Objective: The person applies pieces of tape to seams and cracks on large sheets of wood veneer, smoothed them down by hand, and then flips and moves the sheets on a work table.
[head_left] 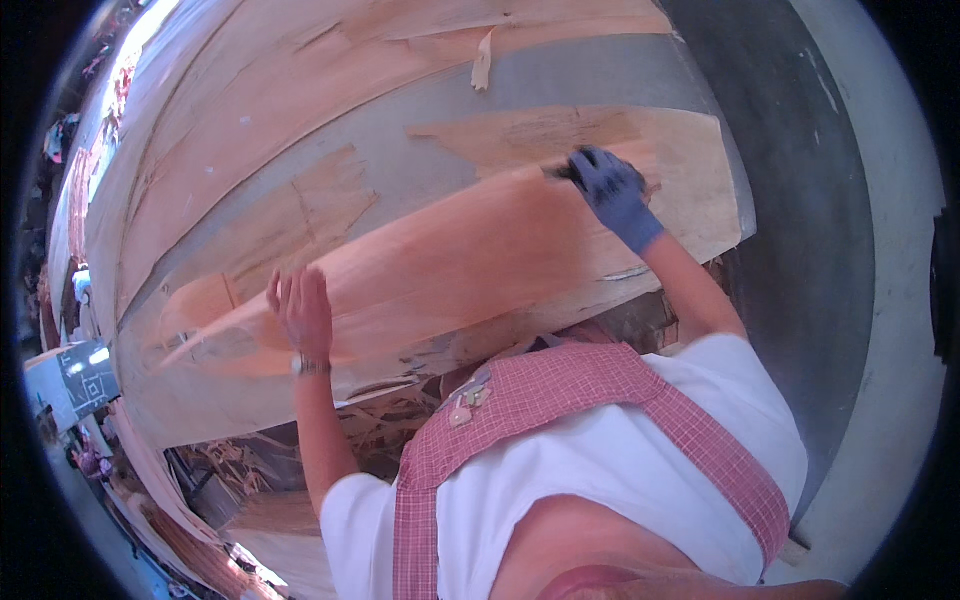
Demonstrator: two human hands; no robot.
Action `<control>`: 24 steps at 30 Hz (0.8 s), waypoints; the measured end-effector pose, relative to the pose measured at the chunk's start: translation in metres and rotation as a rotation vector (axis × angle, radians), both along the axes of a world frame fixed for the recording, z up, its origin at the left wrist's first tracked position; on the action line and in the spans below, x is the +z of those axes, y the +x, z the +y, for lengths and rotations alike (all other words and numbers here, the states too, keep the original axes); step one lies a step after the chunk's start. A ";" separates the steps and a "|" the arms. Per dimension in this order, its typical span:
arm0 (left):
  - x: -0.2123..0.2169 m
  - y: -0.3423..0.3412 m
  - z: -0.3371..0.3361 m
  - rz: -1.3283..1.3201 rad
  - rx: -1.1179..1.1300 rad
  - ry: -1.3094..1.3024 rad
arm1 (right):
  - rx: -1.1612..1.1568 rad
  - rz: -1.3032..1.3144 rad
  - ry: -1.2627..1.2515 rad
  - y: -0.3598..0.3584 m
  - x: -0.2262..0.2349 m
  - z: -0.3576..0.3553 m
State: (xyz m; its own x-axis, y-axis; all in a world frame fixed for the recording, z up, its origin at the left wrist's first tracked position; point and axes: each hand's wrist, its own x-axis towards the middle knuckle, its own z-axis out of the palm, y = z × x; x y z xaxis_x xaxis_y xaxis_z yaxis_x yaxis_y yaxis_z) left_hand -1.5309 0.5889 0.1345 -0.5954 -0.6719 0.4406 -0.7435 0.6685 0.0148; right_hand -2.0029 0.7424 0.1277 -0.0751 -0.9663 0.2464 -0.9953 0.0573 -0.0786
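Note:
A thin, pale orange wood veneer sheet [460, 265], blurred by motion, is raised slantwise across the bench in front of me. My left hand [303, 312] is bare, with a watch at the wrist. Its fingers reach over the sheet's far edge towards the left end; the thumb is hard to make out. On my right hand [610, 195] is a blue-grey glove with black patches. It is closed at the sheet's far right corner, its fingers curled and smeared. Beneath lie more veneer pieces [690, 175], some with ragged edges.
A large stack of veneer [240, 150] fills the far left. Between the sheets shows a grey surface [620, 72], with a small torn strip [483, 62] on it. Broken veneer scraps [235, 470] lie below the near edge. Grey floor [810, 250] runs along the right.

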 end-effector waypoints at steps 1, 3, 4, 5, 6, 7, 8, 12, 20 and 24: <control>0.019 0.009 0.026 0.037 -0.009 0.008 | -0.013 0.004 0.088 0.008 0.018 0.027; 0.054 0.027 0.070 0.008 0.018 0.079 | 0.046 -0.005 0.167 0.027 0.080 0.073; 0.075 0.034 0.089 -0.011 0.024 0.139 | 0.095 -0.032 0.187 0.035 0.114 0.091; 0.096 0.040 0.106 -0.024 0.037 0.200 | 0.151 -0.054 0.208 0.036 0.144 0.096; 0.120 0.042 0.117 -0.037 0.076 0.259 | 0.189 -0.240 0.410 0.024 0.166 0.096; 0.140 0.042 0.120 -0.048 0.091 0.310 | 0.213 -0.425 0.613 0.015 0.183 0.097; 0.156 0.040 0.119 -0.056 0.108 0.361 | 0.212 -0.440 0.596 0.012 0.193 0.092; 0.182 0.025 0.082 -0.099 0.114 0.400 | 0.211 -0.391 0.567 -0.001 0.189 0.049; 0.040 0.022 -0.093 -0.112 -0.085 0.395 | 0.202 -0.254 0.557 -0.023 0.060 -0.085; -0.023 0.002 -0.154 -0.226 -0.031 0.459 | 0.130 -0.070 0.561 -0.031 0.013 -0.121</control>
